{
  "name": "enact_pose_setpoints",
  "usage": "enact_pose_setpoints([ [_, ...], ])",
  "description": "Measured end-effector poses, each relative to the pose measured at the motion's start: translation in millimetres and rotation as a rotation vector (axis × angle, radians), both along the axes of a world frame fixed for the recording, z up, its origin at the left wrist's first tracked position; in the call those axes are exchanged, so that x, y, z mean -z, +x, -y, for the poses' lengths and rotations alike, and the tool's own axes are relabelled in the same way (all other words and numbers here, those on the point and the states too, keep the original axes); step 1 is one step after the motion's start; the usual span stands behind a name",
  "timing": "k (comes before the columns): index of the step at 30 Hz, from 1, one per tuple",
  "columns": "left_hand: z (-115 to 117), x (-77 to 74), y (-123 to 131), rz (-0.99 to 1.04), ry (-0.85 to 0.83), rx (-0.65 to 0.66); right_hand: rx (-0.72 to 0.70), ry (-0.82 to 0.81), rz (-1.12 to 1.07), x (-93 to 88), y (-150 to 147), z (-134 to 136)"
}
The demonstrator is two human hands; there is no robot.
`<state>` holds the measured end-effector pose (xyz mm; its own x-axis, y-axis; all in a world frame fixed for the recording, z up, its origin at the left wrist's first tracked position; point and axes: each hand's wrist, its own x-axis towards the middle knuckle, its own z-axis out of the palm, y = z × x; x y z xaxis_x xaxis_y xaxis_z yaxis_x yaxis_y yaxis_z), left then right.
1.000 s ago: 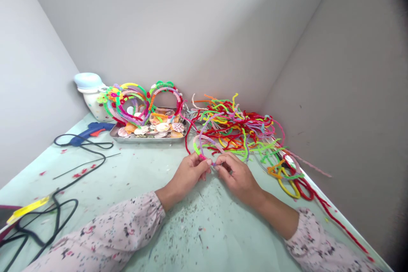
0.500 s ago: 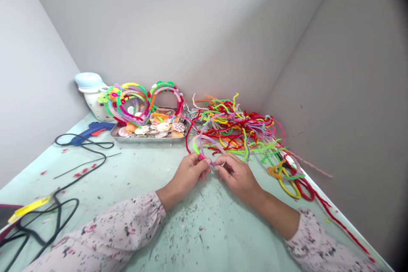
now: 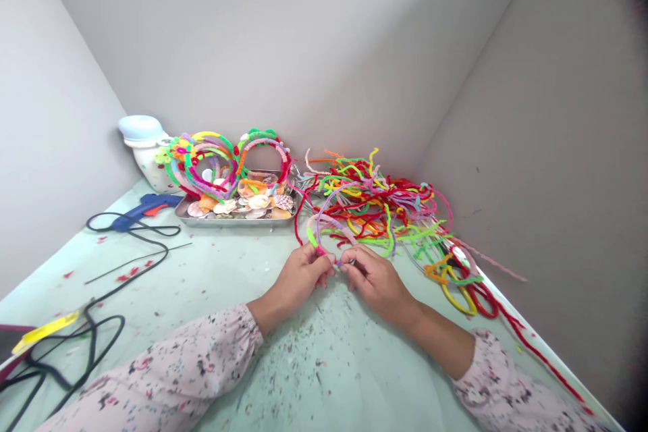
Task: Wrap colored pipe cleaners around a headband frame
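Note:
Both hands meet at the middle of the pale green table [image 3: 212,283]. My left hand [image 3: 298,277] pinches the lower end of a looped pipe-cleaner piece [image 3: 324,224] of purple, pink and green strands. My right hand [image 3: 377,280] pinches the same piece from the other side, fingertips almost touching those of the left. The loop arches up and away from my fingers toward the back. Just behind it lies a big tangle of loose pipe cleaners [image 3: 379,206] in red, green, yellow and orange.
A metal tray [image 3: 233,217] of seashells carries heart-shaped pipe-cleaner frames [image 3: 223,162]. A white pot [image 3: 144,148] stands at the back left, beside a blue glue gun [image 3: 144,206] with a black cord [image 3: 101,310]. Walls close in on three sides. Small scraps litter the table.

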<state>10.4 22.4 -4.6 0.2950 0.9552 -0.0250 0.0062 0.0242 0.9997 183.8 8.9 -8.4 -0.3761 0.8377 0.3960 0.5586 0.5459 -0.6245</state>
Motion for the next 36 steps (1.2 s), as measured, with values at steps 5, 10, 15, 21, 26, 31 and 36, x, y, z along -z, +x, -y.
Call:
enact_pose_setpoints([
  [5, -1.3, 2.1, -0.6, -0.031, 0.007, 0.006, -0.013, 0.004, 0.001, 0.9, 1.4, 0.0],
  [10, -1.4, 2.0, -1.2, -0.042, 0.014, 0.01, -0.016, -0.006, -0.003, -1.3, 0.6, 0.3],
  [15, -0.8, 2.3, -0.8, -0.03, 0.01, 0.006, -0.007, 0.001, -0.007, -2.6, -0.4, -0.2],
  [21, -0.6, 1.3, -0.6, 0.032, -0.054, -0.015, 0.067, 0.011, -0.061, 0.4, -1.7, 0.0],
  [26, -2.1, 0.6, -0.4, 0.069, -0.074, -0.016, 0.068, 0.022, -0.105, 1.6, -1.8, -0.6],
  [31, -0.5, -1.1, 0.4, 0.04, -0.035, -0.016, 0.014, 0.034, -0.087, -0.1, -0.6, -0.3],
  [36, 0.7, -2.8, 1.4, -0.005, 0.007, -0.01, 0.003, 0.04, -0.059, -1.0, -1.1, 0.2],
])
